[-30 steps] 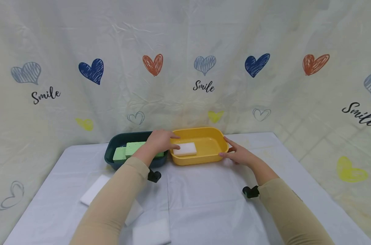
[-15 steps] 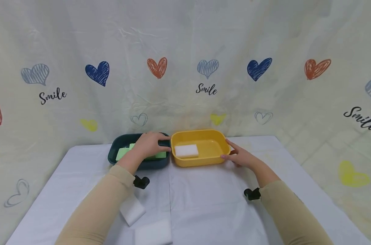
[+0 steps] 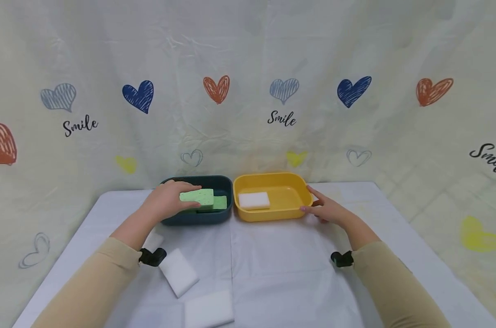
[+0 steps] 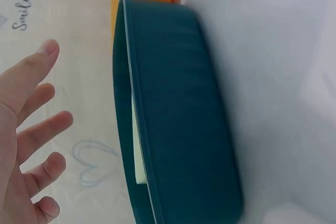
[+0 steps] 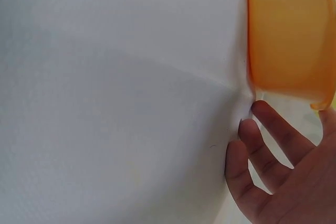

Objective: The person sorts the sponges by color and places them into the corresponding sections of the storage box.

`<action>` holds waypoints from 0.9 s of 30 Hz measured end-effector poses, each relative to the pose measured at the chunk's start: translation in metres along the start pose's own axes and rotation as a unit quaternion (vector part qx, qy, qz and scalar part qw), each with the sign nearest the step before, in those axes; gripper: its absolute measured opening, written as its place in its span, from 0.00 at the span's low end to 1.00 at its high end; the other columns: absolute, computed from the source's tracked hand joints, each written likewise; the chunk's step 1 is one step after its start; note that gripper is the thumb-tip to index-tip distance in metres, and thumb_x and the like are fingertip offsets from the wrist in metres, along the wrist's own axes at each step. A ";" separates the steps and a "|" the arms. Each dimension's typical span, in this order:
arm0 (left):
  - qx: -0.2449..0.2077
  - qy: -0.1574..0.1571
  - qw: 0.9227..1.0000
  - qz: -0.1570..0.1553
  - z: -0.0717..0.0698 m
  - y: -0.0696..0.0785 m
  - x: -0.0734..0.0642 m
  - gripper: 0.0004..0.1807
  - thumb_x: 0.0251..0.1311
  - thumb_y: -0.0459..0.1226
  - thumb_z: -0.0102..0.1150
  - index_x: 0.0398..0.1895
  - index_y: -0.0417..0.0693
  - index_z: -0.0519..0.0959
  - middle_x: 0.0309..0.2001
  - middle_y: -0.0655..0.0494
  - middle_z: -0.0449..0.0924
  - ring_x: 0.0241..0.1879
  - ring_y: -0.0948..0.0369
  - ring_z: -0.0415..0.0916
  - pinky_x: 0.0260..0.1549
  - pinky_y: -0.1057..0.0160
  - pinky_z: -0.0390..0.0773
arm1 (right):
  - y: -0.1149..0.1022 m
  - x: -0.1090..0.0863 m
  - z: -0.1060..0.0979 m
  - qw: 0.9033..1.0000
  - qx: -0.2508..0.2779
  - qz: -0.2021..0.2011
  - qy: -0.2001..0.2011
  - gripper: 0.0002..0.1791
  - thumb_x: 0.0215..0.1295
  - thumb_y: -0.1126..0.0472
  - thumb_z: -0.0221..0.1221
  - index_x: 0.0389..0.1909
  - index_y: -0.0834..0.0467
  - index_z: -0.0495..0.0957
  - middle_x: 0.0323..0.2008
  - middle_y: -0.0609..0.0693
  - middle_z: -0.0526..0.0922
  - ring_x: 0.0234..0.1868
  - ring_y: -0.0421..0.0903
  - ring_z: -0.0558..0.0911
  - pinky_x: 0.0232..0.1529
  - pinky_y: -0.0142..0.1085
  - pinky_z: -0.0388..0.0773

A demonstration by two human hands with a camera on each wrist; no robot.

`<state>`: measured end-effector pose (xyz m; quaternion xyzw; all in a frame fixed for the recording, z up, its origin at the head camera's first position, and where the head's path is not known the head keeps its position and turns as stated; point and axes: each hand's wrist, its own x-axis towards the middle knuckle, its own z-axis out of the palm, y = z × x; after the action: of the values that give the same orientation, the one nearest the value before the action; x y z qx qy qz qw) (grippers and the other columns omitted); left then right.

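My left hand (image 3: 162, 200) hovers over the left part of a dark green plastic basin (image 3: 198, 219). Its fingers are spread and hold nothing, above the rim in the left wrist view. Light green sponges (image 3: 202, 197) lie in this basin, partly covered by the hand. Beside it on the right stands a yellow basin (image 3: 268, 215) with one white sponge (image 3: 253, 200) at its left end. My right hand (image 3: 329, 209) rests against the yellow basin's right end, fingers extended; in the right wrist view the thumb is at the rim corner and the fingertips (image 5: 236, 156) are down by the cloth.
White sponges (image 3: 179, 272) lie at the left front of the table, one more (image 3: 208, 310) nearer the front edge and another partly behind the left wrist. A white cloth (image 3: 288, 264) covers the table. A curtain (image 3: 248, 54) with printed hearts hangs behind the basins.
My left hand has moved left from the yellow basin's left rim to over the green basin's left part. The right hand stays at the yellow basin. The view has shifted slightly.
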<state>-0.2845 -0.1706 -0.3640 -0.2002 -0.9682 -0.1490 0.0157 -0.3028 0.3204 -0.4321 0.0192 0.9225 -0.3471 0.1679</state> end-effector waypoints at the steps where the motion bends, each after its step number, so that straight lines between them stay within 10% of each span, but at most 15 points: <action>1: -0.001 0.002 1.000 -0.002 -0.001 -0.002 -0.005 0.35 0.56 0.60 0.66 0.67 0.64 0.75 0.64 0.58 0.75 0.66 0.46 0.66 0.61 0.41 0.68 | 0.000 0.000 0.000 1.000 0.000 0.002 0.000 0.60 0.55 0.28 0.63 0.80 0.36 0.37 0.65 0.66 0.67 0.45 0.54 0.75 0.44 0.40 0.79; 27: 0.041 -0.015 0.995 -0.085 0.016 -0.064 -0.127 0.39 0.52 0.63 0.66 0.66 0.56 0.77 0.61 0.43 0.77 0.60 0.37 0.70 0.51 0.34 0.72 | -0.001 -0.005 0.001 1.000 0.005 -0.007 0.001 0.58 0.58 0.30 0.62 0.80 0.38 0.36 0.63 0.65 0.68 0.43 0.53 0.75 0.45 0.40 0.78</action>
<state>-0.1918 -0.2704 -0.4086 -0.1182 -0.9872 -0.1073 -0.0038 -0.2981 0.3190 -0.4305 0.0134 0.9211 -0.3526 0.1646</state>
